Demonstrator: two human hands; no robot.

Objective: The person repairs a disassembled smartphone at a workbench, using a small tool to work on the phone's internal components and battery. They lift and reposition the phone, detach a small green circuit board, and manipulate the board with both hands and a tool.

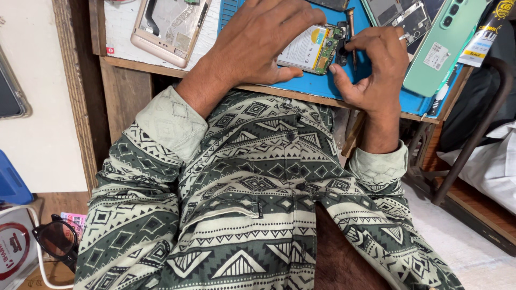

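My left hand lies flat over an opened phone with its battery and green circuit board showing, holding it down on the blue work mat. My right hand is closed around a small screwdriver whose tip stands at the phone's board end. A ring shows on one finger of that hand. Both sleeves are of a green and cream patterned shirt.
A mint-green phone back cover lies at the right of the mat. A pinkish phone frame rests on the white bench top at left. Another opened phone sits behind. Sunglasses lie low left; a metal chair frame stands right.
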